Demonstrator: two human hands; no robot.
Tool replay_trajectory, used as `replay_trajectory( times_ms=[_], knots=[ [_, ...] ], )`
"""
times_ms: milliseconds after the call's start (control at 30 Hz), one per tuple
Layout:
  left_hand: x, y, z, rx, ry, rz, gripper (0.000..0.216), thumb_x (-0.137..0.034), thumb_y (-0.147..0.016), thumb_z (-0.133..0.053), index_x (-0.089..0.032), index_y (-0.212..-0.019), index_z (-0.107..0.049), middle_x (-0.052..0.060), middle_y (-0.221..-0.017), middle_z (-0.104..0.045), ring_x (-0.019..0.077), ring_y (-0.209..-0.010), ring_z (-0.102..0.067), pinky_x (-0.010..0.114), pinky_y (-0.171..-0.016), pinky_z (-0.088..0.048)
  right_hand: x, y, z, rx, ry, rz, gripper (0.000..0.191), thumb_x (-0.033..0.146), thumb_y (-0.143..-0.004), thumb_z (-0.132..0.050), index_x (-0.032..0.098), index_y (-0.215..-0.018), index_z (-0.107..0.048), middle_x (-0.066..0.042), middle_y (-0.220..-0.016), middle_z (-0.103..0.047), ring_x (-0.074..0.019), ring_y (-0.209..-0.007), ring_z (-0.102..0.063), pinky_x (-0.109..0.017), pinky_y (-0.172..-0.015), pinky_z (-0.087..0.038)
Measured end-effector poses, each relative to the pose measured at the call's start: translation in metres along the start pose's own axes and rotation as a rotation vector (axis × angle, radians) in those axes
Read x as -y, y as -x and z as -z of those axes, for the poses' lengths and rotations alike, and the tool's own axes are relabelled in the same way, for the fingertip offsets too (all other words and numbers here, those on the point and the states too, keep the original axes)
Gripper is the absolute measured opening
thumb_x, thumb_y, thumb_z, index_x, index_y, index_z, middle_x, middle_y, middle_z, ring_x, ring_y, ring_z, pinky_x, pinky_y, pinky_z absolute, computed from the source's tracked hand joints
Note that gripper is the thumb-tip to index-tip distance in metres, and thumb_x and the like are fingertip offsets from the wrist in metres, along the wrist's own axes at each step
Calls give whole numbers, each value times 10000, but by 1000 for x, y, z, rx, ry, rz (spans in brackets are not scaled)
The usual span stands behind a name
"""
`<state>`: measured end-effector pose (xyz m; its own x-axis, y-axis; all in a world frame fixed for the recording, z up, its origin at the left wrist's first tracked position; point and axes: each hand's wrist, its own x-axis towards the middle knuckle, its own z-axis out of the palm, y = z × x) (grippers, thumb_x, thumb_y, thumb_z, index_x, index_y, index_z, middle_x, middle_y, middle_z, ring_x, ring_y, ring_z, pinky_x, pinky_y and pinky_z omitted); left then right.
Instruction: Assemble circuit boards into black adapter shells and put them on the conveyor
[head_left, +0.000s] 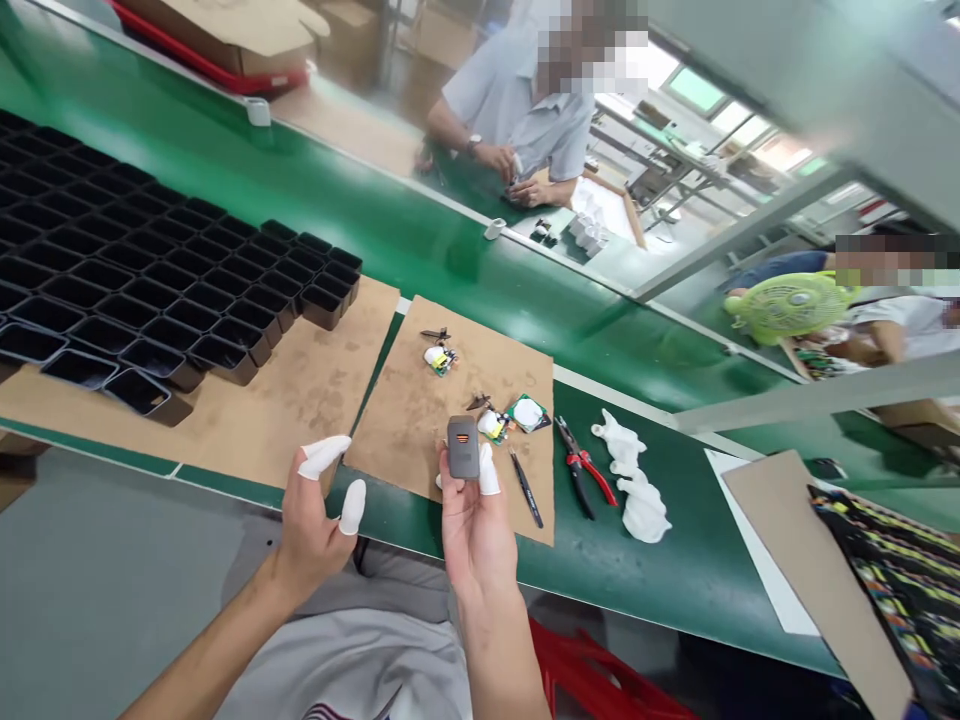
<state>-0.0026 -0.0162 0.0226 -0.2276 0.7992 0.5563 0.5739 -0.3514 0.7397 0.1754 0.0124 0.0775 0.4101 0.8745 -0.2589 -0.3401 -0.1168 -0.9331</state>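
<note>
So the right hand [480,525] has a grey case [463,450] gripped in its fingers, held up over the near edge of the cardboard [487,340], orange mark facing up. The left hand [311,535] is open, thumb and index finger spread apart, off to the left of the case and near the bench [697,560] edge. White finger covers [324,457] on both hands, btw.

Just beyond the case there's a pair of boards [528,413] with white blobs on them, plus another one [439,360] farther back. Tweezers [527,490] lie right of the right hand, then red-and-black pliers [581,465], then some crumpled white stuff [634,480], can't tell what. Big bunch of black cups [150,290] on the left. A co-worker [517,100] sits across the far side, both hands on something small.
</note>
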Motion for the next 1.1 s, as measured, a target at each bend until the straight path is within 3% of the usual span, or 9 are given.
replay_trajectory(
  times_ms=[133, 200, 333, 433, 533, 633, 867, 1000, 1100],
  knots=[
    [2, 1, -2, -8, -42, -53, 424, -222, -1096, -616, -184, -1514, -561, 154, -1304, -702, 312, -1173, -679, 467, -992, -595, 20, 1, 6, -15, -322, -213, 344, 519, -913, -929, 297, -1164, -852, -28, -1314, -862, -264, -1315, -802, -442, -1211, -661],
    [3, 2, -2, -17, -63, -67, 426, -221, -1095, -617, -183, -1515, -556, 149, -1289, -707, 313, -1161, -676, 465, -987, -589, 24, 1, 8, 0, -359, -228, 344, 510, -904, -940, 293, -1157, -853, -35, -1320, -860, -271, -1328, -797, -445, -1213, -660],
    [4, 1, -4, -35, -91, -78, 424, -223, -1102, -611, -187, -1520, -556, 141, -1265, -710, 315, -1153, -672, 464, -978, -584, 26, -1, 13, 53, -179, -85, 396, 590, -915, -909, 285, -1154, -829, -55, -1270, -863, -267, -1258, -813, -451, -1138, -688],
    [4, 0, -5, -46, -105, -85, 403, -225, -1104, -610, -180, -1502, -564, 147, -1262, -713, 320, -1150, -675, 476, -989, -586, 30, -9, 16, 81, -42, 49, 424, 523, -856, -979, 287, -1160, -800, -43, -1255, -849, -238, -1196, -810, -423, -1112, -675],
    [3, 1, -7, -45, -100, -76, 403, -227, -1109, -610, -186, -1508, -568, 147, -1271, -713, 315, -1144, -683, 465, -972, -595, 38, -34, 18, 156, 106, 195, 598, 445, -836, -1004, 288, -1358, -757, -77, -1387, -805, -244, -1268, -778, -410, -1140, -644],
    [2, 3, -8, -31, -93, -77, 437, -223, -1118, -600, -191, -1552, -558, 151, -1280, -713, 315, -1152, -693, 457, -958, -602, 48, -85, 19, 267, 429, 409, 599, 520, -982, -838, 276, -1509, -691, -127, -1459, -775, -288, -1332, -760, -476, -1156, -636],
    [15, 19, -9, 62, -108, -133, 551, -220, -1111, -605, -202, -1654, -513, 172, -1337, -741, 324, -1225, -735, 446, -969, -657, 80, -257, 7, 261, 747, 684, 508, 447, -971, -835, 289, -1443, -729, -124, -1453, -735, -329, -1286, -750, -568, -1174, -624],
    [20, 29, -12, 79, -137, -87, 530, -246, -1124, -568, -211, -1651, -525, 179, -1345, -752, 319, -1191, -769, 437, -936, -676, 89, -331, -5, 218, 913, 752, 391, 423, -1086, -763, 218, -1415, -711, -126, -1477, -710, -294, -1258, -738, -530, -1067, -659],
    [18, 28, -14, 85, -162, -64, 506, -245, -1133, -558, -196, -1637, -543, 179, -1340, -747, 312, -1202, -760, 429, -955, -672, 86, -368, -11, 175, 1005, 756, 388, 420, -1097, -754, 212, -1421, -705, -122, -1472, -713, -288, -1245, -744, -519, -1052, -665]
  ],
)
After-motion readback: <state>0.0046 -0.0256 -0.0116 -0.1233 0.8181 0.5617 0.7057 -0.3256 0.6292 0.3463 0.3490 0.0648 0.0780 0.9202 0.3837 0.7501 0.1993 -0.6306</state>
